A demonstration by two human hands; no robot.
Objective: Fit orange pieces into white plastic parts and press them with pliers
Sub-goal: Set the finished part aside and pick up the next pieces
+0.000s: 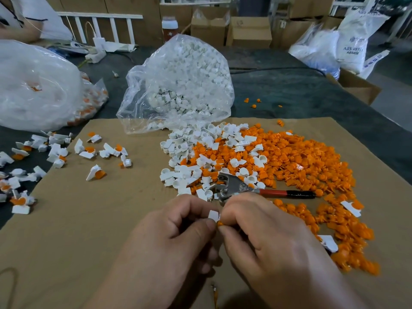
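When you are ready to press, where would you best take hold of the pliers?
Grip the pliers by the red-and-black handle, coming from above on the right. They lie flat with the metal head pointing left among white parts, while the handle sticks out rightwards, uncovered, over the orange pieces.

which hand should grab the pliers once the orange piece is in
Right, probably. The pliers lie just beyond the right hand, which pinches the orange piece, their red handle pointing right. The left hand pinches the white part and could go on holding it.
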